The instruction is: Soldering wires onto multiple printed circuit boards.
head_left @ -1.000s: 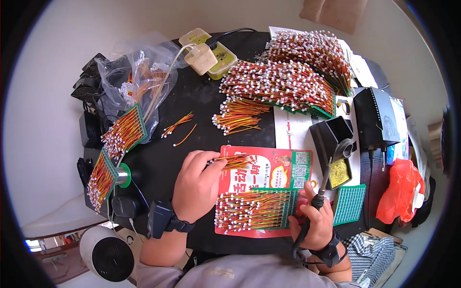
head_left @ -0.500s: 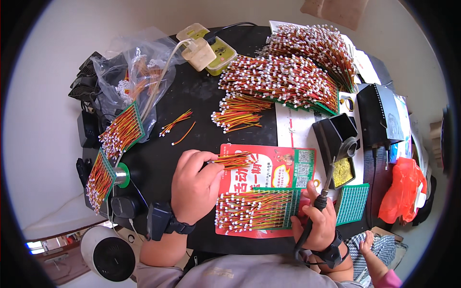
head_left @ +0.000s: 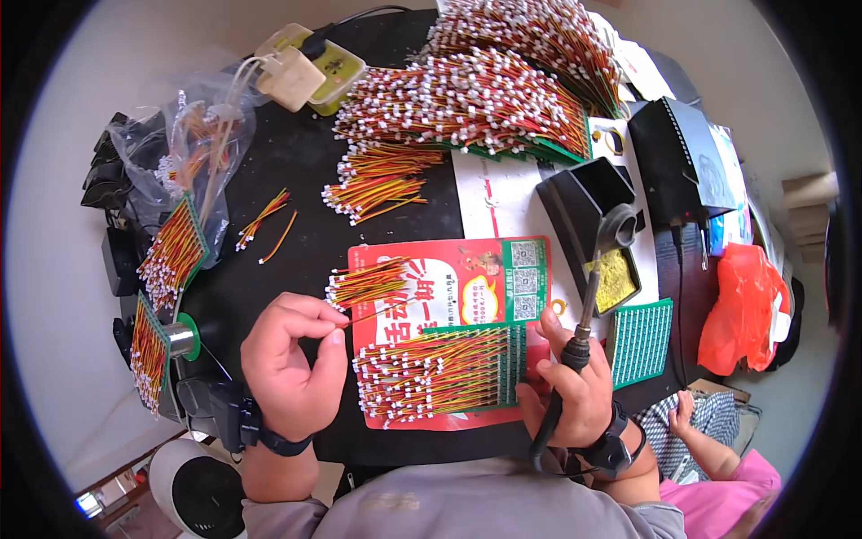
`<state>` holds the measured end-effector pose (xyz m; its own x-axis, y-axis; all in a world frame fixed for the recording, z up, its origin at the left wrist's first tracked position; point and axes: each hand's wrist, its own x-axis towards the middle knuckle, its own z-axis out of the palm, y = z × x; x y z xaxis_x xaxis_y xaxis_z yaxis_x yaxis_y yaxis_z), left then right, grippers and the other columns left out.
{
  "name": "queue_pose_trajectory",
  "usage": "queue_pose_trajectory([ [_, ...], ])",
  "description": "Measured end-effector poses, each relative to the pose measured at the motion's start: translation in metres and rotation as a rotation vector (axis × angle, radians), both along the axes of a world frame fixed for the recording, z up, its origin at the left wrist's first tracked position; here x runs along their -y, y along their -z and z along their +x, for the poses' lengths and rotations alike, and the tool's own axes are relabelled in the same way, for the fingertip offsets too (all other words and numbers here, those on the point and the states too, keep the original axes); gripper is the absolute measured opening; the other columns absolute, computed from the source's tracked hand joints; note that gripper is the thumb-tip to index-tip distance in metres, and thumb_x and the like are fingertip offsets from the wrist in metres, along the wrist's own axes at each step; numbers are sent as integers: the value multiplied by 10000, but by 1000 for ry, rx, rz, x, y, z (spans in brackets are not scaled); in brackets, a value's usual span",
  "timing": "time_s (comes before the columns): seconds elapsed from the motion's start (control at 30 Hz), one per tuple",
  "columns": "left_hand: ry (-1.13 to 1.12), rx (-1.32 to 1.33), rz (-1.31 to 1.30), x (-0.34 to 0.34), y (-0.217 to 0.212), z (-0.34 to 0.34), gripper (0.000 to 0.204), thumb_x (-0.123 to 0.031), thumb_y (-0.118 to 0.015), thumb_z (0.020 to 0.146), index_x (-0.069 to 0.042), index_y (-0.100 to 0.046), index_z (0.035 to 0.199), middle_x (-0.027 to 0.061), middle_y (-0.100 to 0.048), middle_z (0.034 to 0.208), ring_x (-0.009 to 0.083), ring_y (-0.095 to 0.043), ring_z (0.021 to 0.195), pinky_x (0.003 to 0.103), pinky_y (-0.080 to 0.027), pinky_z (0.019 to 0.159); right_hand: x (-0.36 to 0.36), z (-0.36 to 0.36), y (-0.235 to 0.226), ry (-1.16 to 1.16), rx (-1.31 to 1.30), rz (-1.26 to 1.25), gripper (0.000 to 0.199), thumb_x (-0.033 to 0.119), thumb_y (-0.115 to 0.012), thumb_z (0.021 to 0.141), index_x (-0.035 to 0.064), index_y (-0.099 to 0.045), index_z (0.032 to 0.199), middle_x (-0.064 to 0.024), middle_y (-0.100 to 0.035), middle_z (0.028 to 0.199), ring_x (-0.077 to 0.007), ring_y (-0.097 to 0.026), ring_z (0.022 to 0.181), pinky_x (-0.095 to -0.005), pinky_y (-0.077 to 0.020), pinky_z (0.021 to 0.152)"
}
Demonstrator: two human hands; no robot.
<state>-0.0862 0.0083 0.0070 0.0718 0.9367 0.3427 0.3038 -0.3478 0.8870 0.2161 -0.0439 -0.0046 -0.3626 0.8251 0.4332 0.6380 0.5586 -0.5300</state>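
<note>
My left hand [head_left: 296, 364] pinches the end of a thin connector wire [head_left: 375, 313], which points right over the red printed sheet [head_left: 449, 260]. Just above the pinch, a small bundle of red and yellow connector wires [head_left: 373, 283] lies on that sheet. In my right hand [head_left: 575, 386] is a soldering iron [head_left: 580, 346], gripped like a pen with its tip pointing up and away. Between my hands rests a green circuit board panel [head_left: 512, 364], with rows of wires [head_left: 431, 373] running left from it to white plugs. My right fingers are at the panel's right edge.
A soldering iron stand [head_left: 579, 202] with a yellow sponge [head_left: 615, 278] is beyond my right hand. Nearby lie a bare green panel [head_left: 642, 341] and a red plastic bag [head_left: 741, 310]. Wired panels [head_left: 476, 99] are heaped at the back. A solder spool [head_left: 184, 337] stands left. Another person's arm [head_left: 714, 454] shows lower right.
My left hand has moved off the wire bundle, down and left, and now pinches a single wire. The bundle stays on the sheet. My right hand keeps the soldering iron. The view has shifted.
</note>
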Motion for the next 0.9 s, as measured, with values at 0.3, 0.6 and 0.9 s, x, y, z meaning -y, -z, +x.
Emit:
queue_pose_trajectory([
  [0.3, 151, -87, -64, 18, -16, 43, 167, 86, -610, 846, 10, -722, 944, 116, -647, 860, 202, -619, 748, 289, -490, 667, 11, 32, -5, 62, -188, 103, 615, 395, -616, 1010, 11, -420, 1449, -179, -712, 958, -306, -672, 784, -404, -516, 652],
  [0.6, 213, 105, -265, 28, -43, 51, 103, 91, -565, 891, 37, -619, 960, 144, -657, 923, 184, -646, 854, 287, -515, 784, -25, 31, -33, 418, 7, 323, 439, -60, -697, 831, -30, -616, 1262, -161, -610, 862, -282, -576, 697, -371, -486, 637],
  [0.9, 166, 392, -389, 35, -27, 71, 44, 63, -631, 909, 68, -635, 953, 154, -721, 917, 179, -716, 850, 286, -557, 771, -29, 31, -35, 377, -43, 178, 431, -35, -712, 837, -57, -628, 1260, -130, -656, 814, -264, -635, 713, -348, -513, 660],
])
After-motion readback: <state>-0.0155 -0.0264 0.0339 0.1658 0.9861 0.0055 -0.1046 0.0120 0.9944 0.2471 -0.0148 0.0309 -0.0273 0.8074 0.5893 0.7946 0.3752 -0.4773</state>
